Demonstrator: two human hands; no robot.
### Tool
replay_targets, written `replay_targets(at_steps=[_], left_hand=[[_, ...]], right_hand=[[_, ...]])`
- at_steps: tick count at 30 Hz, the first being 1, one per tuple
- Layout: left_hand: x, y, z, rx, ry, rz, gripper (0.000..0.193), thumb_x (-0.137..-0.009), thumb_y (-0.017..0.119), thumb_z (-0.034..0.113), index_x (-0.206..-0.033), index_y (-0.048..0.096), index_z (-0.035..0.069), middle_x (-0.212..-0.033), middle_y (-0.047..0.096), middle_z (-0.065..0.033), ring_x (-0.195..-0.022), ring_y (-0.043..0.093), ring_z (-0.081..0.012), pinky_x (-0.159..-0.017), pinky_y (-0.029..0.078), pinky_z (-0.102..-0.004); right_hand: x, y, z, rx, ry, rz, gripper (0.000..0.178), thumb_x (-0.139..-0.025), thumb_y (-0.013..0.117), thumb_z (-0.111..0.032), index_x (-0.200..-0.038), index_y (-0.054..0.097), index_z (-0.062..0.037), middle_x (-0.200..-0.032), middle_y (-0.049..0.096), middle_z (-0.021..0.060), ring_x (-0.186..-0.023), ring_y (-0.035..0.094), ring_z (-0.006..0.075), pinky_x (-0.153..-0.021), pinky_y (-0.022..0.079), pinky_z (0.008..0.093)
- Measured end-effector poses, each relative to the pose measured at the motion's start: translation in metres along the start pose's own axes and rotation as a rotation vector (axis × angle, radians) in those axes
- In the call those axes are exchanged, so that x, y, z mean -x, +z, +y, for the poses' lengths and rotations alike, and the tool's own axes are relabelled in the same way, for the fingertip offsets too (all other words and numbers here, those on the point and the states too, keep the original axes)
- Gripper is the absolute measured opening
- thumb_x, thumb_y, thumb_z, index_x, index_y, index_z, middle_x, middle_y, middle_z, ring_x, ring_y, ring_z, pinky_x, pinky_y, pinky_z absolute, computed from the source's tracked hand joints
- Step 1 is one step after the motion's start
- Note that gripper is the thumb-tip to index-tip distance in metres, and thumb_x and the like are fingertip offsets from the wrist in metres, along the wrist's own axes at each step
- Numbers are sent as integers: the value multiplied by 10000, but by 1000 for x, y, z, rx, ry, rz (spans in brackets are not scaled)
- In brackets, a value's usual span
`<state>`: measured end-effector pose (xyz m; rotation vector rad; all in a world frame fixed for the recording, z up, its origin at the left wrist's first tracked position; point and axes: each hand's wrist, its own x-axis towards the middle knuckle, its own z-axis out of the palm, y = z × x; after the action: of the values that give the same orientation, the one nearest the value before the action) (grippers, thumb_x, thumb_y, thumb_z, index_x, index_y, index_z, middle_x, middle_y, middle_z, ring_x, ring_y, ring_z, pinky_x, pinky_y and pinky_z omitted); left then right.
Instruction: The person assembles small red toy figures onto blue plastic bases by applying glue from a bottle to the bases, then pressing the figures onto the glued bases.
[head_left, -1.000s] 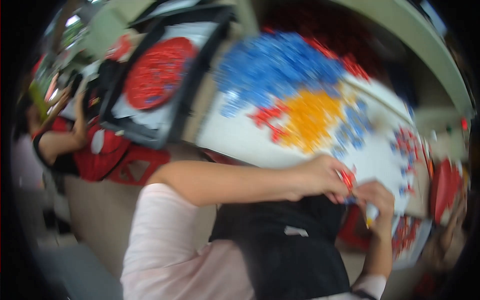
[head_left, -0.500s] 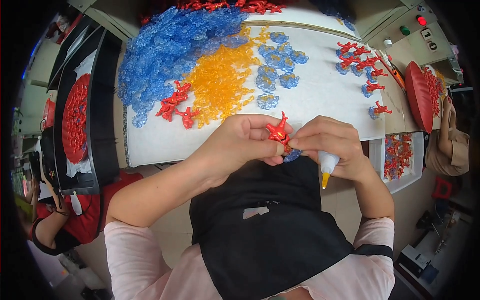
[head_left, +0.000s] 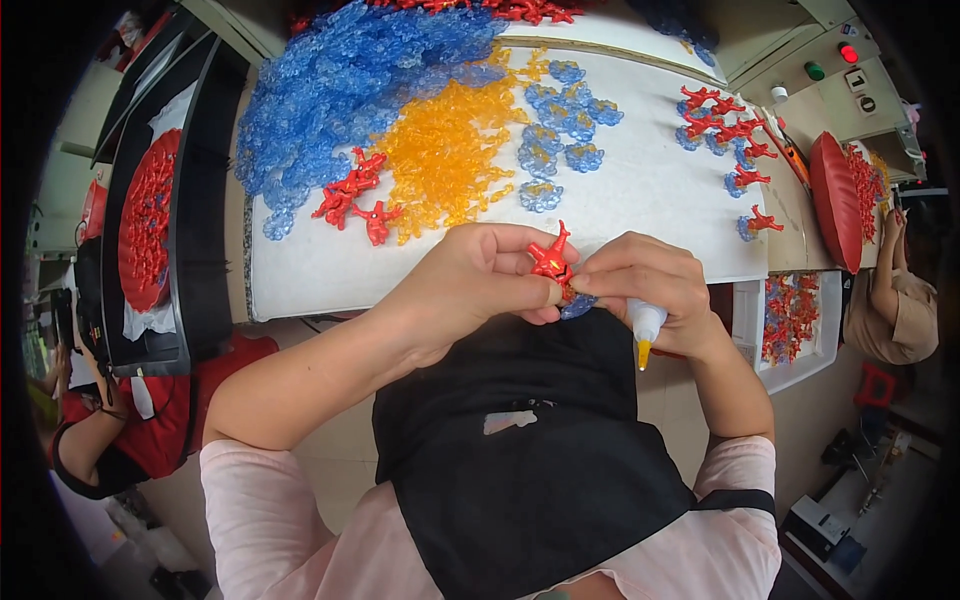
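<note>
Red plastic piece [head_left: 551, 258]: I judge it light, stiff, spiky; pinch by edges. My left hand [head_left: 480, 280] pinches it closed; right hand [head_left: 645, 280] grips glue bottle [head_left: 645, 328].

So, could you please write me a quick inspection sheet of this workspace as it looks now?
Surface: white table, mostly covered with parts.
Job's things: red plastic piece and blue piece held together; small glue bottle, yellow tip down.
Clutter: blue pile, orange pile, loose red pieces, finished pairs.
Hands: left hand pinches the red piece; right hand grips bottle and blue piece.
Cables: nothing seen.
Surroundings: black trays, control box, seated co-workers.
</note>
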<state>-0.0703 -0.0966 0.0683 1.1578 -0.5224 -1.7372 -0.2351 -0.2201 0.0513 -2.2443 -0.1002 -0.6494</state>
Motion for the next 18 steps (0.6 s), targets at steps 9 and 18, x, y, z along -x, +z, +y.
replay_targets(at_steps=[9, 18], left_hand=[[3, -5, 1, -28, -6, 41, 317, -757, 578, 28, -1065, 515, -12, -865, 607, -80, -747, 577, -97, -673, 477, -210], [23, -39, -22, -117, 216, 67, 275, -778, 549, 4, -1048, 501, -12, -953, 565, -67, -802, 556, -92, -693, 470, -215]], right_hand=[[-2, 11, 5, -4, -37, 27, 272, -582, 670, 13, -847, 623, -24, -774, 606, 90, -684, 591, 220, -585, 471, 277], [-18, 51, 3, 130, -69, 54, 291, -588, 659, 19, -866, 643, -65, -870, 583, 105, -657, 579, 176, -530, 464, 253]])
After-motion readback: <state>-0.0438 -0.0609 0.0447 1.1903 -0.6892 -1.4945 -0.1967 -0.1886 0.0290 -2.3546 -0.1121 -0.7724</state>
